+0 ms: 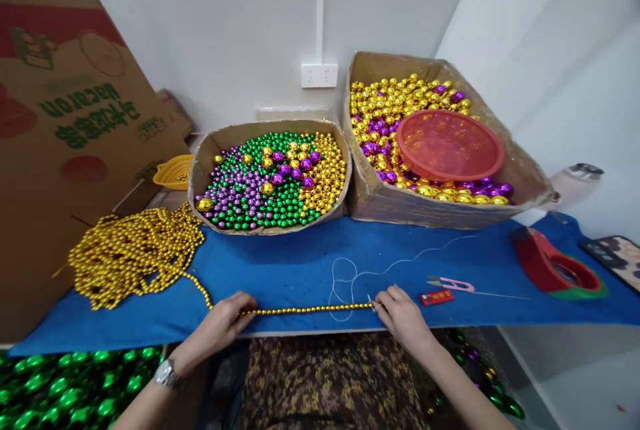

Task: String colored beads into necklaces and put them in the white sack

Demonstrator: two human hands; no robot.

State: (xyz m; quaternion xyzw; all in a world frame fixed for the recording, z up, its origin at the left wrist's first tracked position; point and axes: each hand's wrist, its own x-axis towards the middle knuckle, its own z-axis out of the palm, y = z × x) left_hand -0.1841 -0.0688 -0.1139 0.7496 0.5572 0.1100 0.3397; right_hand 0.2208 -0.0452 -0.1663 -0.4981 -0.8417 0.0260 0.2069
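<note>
A gold bead string (315, 309) runs straight along the front of the blue cloth between my two hands. My left hand (231, 315) is closed around its left part. Beyond that hand the string curves back to a big heap of gold beads (135, 253). At the other end, my right hand (400, 317) pinches the string's tip, its fingers hiding the very end. Thin clear thread (354, 277) lies in loops on the cloth close to that tip. Right of my right hand are pink-handled thread snips (457, 285) and a small red packet (437, 297).
Behind stand a box of green, purple and gold beads (270, 183) and a larger box (400, 213) with a red plastic basin (450, 147) on its beads. A tape dispenser (537, 260) and a phone (617, 253) lie right. A tall carton (60, 183) borders the left.
</note>
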